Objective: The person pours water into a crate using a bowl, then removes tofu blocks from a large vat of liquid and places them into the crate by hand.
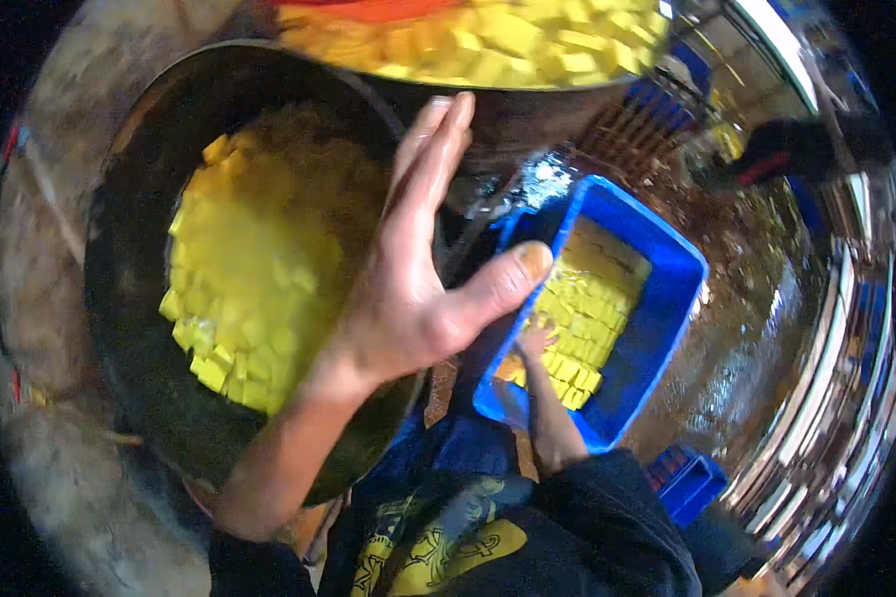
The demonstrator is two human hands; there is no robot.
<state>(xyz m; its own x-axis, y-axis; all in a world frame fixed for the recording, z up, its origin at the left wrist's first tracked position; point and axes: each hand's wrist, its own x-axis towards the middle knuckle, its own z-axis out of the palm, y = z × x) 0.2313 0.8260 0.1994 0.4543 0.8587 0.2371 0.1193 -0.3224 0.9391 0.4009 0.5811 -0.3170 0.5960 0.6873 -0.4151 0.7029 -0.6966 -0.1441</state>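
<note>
My left hand [423,269] is raised close to the camera, wet, with its fingers stretched upward and its thumb out to the side. It holds nothing. Below and left of it stands a big dark round vat [129,289], where many small yellow blocks [254,298] lie in cloudy liquid. My right hand [536,338] reaches down into a blue plastic tub [672,348], its fingers apart at the left edge of the yellow blocks [582,333] lined up in rows there. Whether those fingers touch a block is too small to tell.
At the top, a wide round container holds more yellow blocks [513,40] and something red [368,10]. A smaller blue crate [689,483] sits at lower right. The floor [757,328] on the right looks wet. A slatted wooden piece [632,124] lies beyond the tub.
</note>
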